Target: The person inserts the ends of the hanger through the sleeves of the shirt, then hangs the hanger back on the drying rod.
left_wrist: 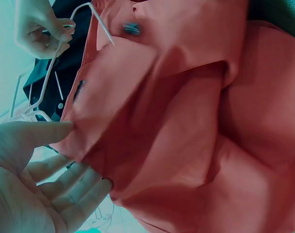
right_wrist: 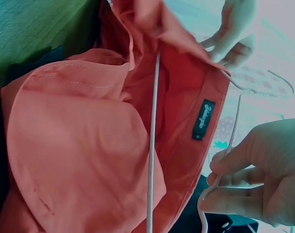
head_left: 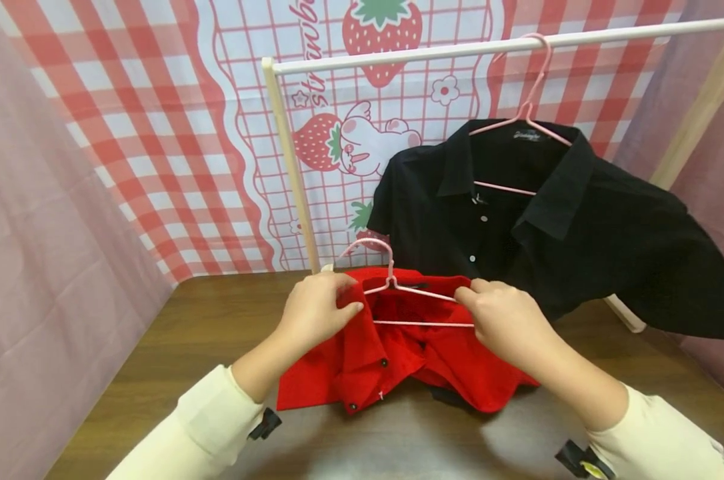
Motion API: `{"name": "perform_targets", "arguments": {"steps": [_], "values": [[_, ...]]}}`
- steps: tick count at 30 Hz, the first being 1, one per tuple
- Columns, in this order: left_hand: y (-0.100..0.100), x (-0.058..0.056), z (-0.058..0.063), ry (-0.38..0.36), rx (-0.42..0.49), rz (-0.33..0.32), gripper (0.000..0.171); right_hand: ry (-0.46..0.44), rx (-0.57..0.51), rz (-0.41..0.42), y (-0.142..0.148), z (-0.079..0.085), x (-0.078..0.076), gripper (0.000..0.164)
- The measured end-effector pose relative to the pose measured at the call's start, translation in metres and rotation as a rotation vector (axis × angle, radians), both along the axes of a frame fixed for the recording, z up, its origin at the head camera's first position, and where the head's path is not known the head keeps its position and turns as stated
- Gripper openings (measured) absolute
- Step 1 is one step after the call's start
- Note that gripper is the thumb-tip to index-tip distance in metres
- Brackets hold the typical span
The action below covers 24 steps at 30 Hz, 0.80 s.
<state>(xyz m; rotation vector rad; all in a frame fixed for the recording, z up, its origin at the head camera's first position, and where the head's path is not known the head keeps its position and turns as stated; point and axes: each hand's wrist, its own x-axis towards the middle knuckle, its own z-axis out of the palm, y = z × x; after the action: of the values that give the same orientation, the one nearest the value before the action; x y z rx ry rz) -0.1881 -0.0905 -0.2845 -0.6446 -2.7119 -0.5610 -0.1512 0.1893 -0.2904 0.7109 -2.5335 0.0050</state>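
On the tabletop [head_left: 176, 333] in front of the hung black shirt [head_left: 554, 220], the left hand [head_left: 317, 310] pinches the red shirt [head_left: 398, 360] collar while the right hand [head_left: 506, 320] grips the pink hanger [head_left: 410, 293]; the collar is best kept spread so the hanger arm seats inside.

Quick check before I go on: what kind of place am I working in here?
Probably a small staged clothes-hanging booth, not a real closet: a wooden rail on a table, a strawberry backdrop, and a black shirt already hung beside the red shirt in hand.
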Motion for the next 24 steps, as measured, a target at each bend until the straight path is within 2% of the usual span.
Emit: {"name": "perform_targets", "arguments": {"steps": [4,7,11,14,19,24], "values": [[-0.001,-0.002,-0.003,0.023,-0.064,-0.04,0.024,0.032,0.02,-0.005,-0.004,0.002,-0.001,0.024],[-0.001,-0.002,-0.003,0.045,-0.105,-0.036,0.025,0.066,0.002,0.015,-0.003,0.002,-0.003,0.022],[-0.001,-0.001,-0.003,0.064,-0.127,-0.007,0.028,0.123,-0.084,0.08,0.006,0.008,-0.003,0.021],[-0.004,-0.001,-0.003,0.094,-0.113,0.014,0.027,0.133,-0.2,0.086,0.019,0.015,0.001,0.022],[-0.011,-0.002,-0.004,0.135,-0.069,0.048,0.024,0.085,-0.402,0.018,0.052,0.017,0.009,0.024],[-0.018,-0.006,-0.007,0.16,-0.021,0.054,0.024,-0.048,-0.53,-0.043,0.076,0.0,0.008,0.023]]}}
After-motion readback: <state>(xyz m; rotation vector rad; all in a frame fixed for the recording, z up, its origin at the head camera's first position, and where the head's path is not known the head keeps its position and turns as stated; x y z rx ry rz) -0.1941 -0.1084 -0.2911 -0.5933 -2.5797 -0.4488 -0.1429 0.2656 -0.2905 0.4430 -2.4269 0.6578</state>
